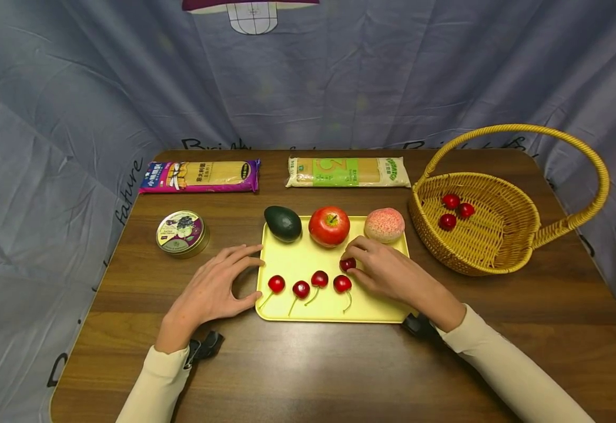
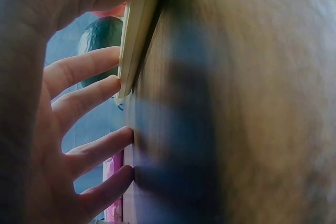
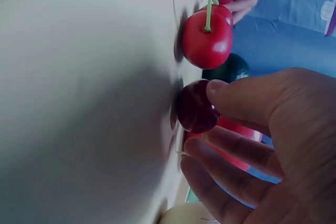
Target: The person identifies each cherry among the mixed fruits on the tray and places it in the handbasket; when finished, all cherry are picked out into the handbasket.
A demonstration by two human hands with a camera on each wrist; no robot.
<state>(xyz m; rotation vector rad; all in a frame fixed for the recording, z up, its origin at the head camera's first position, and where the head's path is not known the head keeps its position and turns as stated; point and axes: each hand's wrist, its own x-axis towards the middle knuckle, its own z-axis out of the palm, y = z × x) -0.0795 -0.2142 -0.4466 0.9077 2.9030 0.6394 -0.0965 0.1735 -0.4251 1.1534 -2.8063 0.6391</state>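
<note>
On the right part of the yellow tray (image 1: 308,252), my right hand (image 1: 382,267) pinches a dark red cherry (image 3: 197,106) between thumb and fingers. The cherry sits at or just above the tray surface; I cannot tell which. Several other cherries with green stems lie along the tray's near side, the closest being a bright red cherry (image 1: 342,284). My left hand (image 1: 215,288) has its fingers spread, with thumb and fingertips touching the tray's left rim. Along the far rim stand a dark green avocado (image 1: 283,224), a red apple (image 1: 329,227) and a pink peach (image 1: 384,225).
A yellow wicker basket (image 1: 445,252) with a tall handle stands right of the tray, three cherries inside. Two noodle packs, one purple (image 1: 200,176) and one green (image 1: 348,172), lie at the back. A round tin (image 1: 182,232) is at the left.
</note>
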